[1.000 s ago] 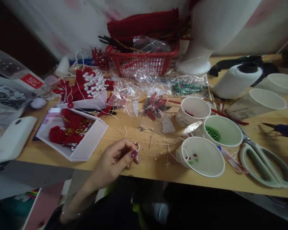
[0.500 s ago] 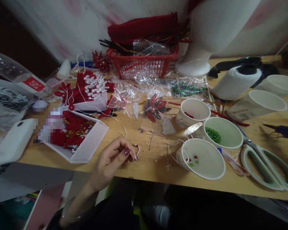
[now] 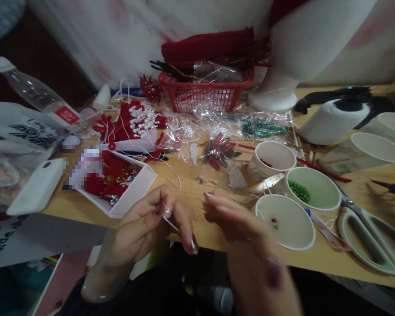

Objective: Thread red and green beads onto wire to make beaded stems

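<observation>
My left hand [image 3: 148, 226] is over the table's front edge, thumb and index finger closed on a thin white thread [image 3: 171, 224]. The thread slants down toward the other fingers. My right hand [image 3: 242, 230], smeared by motion, is beside it on the right, fingers stretched out and thumb apart, with nothing visible in it. Just past the right hand stands a paper cup [image 3: 296, 228] holding a few red and green beads [image 3: 274, 224]. Behind it are a cup of green beads [image 3: 299, 191] and a cup of dark red beads [image 3: 265, 163].
Scissors [image 3: 365, 232] lie at the right, near a white thread cone [image 3: 335, 118]. White boxes [image 3: 136, 186] with red ornaments, a phone-like white object [image 3: 36, 188] and a plastic bottle [image 3: 36, 87] occupy the left. A red basket [image 3: 207, 94] stands behind clear plastic bags [image 3: 213, 116].
My right hand has come into view beside the left. My left hand has turned, and the small beaded strand seen at its fingertips no longer shows. The camera view has shifted slightly.
</observation>
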Action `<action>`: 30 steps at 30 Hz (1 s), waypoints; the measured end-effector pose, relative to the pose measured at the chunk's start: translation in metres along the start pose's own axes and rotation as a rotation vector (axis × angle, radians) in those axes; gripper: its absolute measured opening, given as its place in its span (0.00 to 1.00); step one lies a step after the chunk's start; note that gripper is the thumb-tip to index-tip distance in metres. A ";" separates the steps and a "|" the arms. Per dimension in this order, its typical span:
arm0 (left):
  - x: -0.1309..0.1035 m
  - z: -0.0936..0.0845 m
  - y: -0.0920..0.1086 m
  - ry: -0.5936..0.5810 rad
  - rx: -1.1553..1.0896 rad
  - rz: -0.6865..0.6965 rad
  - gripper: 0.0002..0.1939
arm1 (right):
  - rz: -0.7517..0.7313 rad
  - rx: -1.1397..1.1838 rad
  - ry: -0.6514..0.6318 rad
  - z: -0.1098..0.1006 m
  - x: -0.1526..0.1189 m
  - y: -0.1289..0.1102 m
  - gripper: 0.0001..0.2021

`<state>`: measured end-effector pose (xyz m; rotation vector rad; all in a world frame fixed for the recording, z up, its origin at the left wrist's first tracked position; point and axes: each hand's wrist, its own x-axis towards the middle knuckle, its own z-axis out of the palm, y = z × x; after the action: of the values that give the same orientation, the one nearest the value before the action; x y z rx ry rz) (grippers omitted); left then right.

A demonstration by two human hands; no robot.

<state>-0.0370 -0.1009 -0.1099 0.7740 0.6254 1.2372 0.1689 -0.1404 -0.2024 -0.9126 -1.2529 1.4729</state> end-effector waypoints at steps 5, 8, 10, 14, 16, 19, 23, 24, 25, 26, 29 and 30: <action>0.003 0.005 0.003 0.091 -0.088 0.049 0.05 | 0.221 0.072 -0.138 0.043 0.067 -0.051 0.24; 0.005 0.005 0.001 0.184 -0.086 0.064 0.07 | 0.283 0.181 -0.152 0.046 0.072 -0.052 0.22; 0.006 0.004 0.000 0.237 -0.092 0.097 0.08 | 0.312 0.289 -0.180 0.043 0.072 -0.050 0.16; 0.007 0.001 -0.001 0.312 -0.128 0.136 0.12 | 0.359 0.501 -0.288 0.040 0.076 -0.048 0.10; 0.007 0.000 -0.001 0.332 -0.147 0.139 0.15 | 0.350 0.584 -0.331 0.041 0.077 -0.049 0.12; 0.007 -0.001 0.000 0.361 -0.178 0.138 0.18 | 0.335 0.642 -0.363 0.042 0.077 -0.051 0.15; 0.007 0.000 0.001 0.394 -0.200 0.125 0.20 | 0.318 0.622 -0.368 0.041 0.075 -0.054 0.16; 0.007 0.001 0.001 0.396 -0.201 0.126 0.20 | 0.314 0.616 -0.369 0.041 0.075 -0.054 0.16; 0.007 0.001 0.001 0.395 -0.202 0.126 0.19 | 0.312 0.613 -0.367 0.041 0.074 -0.054 0.16; 0.007 0.001 0.001 0.392 -0.203 0.127 0.19 | 0.312 0.613 -0.361 0.041 0.074 -0.054 0.15; 0.007 0.000 0.001 0.375 -0.205 0.129 0.20 | 0.316 0.611 -0.340 0.043 0.074 -0.054 0.15; 0.007 0.000 0.000 0.371 -0.207 0.130 0.20 | 0.314 0.611 -0.336 0.044 0.075 -0.054 0.15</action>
<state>-0.0357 -0.0937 -0.1096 0.4187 0.7405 1.5560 0.1190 -0.0793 -0.1377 -0.4690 -0.8116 2.1658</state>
